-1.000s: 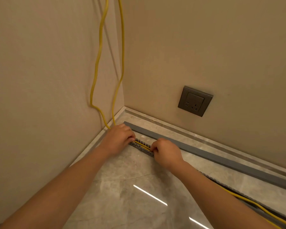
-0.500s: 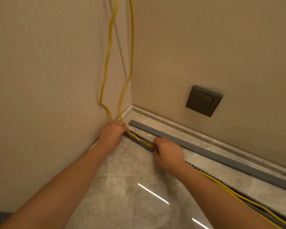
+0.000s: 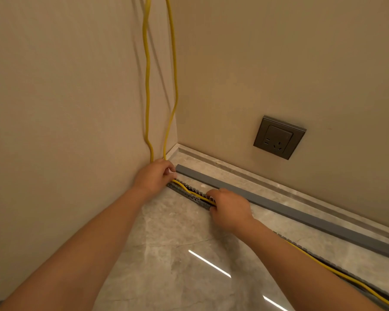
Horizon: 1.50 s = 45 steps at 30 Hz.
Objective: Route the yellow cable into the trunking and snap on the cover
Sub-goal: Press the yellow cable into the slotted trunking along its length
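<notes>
Two runs of yellow cable [image 3: 147, 86] hang down the room corner and bend into the grey slotted trunking [image 3: 190, 196] lying on the marble floor. My left hand [image 3: 154, 176] is closed on the cable at the trunking's corner end. My right hand [image 3: 230, 209] presses the cable down into the channel a short way along. The cable goes on inside the trunking toward the lower right. The plain grey cover strip [image 3: 279, 209] lies loose on the floor, parallel to the trunking, between it and the right wall.
A dark wall socket [image 3: 279, 136] sits low on the right wall. A pale stone skirting [image 3: 267, 182] runs along the wall base. The left wall stands close beside my left arm. Glossy marble floor [image 3: 177, 265] spreads in front.
The view has shifted so the corner sits further right. My left hand has moved to the corner end of the trunking, and more cable lies in the channel between my hands.
</notes>
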Each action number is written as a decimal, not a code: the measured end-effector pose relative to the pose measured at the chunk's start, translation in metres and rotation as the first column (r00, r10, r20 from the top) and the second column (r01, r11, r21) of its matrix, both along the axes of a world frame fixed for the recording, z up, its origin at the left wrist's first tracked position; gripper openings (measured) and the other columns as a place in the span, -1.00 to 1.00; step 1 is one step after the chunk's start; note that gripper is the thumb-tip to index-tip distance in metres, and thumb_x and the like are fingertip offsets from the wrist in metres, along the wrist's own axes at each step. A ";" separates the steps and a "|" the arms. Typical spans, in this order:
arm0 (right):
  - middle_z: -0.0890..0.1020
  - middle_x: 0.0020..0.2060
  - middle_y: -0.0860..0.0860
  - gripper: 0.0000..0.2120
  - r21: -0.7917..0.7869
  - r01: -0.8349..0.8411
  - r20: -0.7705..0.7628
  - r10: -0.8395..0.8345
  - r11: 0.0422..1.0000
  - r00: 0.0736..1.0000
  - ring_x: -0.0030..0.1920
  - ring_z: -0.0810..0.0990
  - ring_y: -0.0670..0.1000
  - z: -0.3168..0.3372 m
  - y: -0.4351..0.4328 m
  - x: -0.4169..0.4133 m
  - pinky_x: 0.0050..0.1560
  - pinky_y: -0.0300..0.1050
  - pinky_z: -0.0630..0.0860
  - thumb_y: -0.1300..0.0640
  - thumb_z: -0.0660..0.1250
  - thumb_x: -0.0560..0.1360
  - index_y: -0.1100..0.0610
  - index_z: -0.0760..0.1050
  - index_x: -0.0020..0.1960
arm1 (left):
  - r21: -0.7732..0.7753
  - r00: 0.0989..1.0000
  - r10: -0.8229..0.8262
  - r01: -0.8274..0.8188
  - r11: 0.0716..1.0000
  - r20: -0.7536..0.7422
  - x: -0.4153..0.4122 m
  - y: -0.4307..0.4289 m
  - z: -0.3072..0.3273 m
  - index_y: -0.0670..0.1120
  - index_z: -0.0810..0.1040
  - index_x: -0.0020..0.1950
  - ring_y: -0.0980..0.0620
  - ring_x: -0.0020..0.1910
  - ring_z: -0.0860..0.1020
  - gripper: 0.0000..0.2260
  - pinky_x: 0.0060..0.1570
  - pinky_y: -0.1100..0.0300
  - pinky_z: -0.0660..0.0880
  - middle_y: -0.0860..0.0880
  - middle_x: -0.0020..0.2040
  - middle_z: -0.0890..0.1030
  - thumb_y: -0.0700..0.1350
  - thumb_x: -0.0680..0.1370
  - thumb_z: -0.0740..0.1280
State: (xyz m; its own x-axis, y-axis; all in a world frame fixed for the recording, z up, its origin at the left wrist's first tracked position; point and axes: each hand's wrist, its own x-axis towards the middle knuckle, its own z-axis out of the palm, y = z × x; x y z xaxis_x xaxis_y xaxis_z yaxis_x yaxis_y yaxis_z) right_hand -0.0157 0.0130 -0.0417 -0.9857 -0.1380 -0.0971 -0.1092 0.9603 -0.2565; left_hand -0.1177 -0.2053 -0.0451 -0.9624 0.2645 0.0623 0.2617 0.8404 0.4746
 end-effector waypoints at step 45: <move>0.48 -0.01 0.03 -0.65 -0.130 -0.085 -0.039 0.081 0.988 0.996 -0.02 0.49 0.09 0.005 -0.039 -0.020 -0.27 -0.11 0.37 0.19 0.28 0.50 -0.03 0.52 0.25 | -0.413 0.997 -0.061 0.073 0.908 0.043 0.001 0.009 0.012 0.01 0.57 0.16 -0.09 0.05 0.56 -0.70 -0.02 0.08 0.49 -0.08 0.11 0.57 -0.29 0.54 0.24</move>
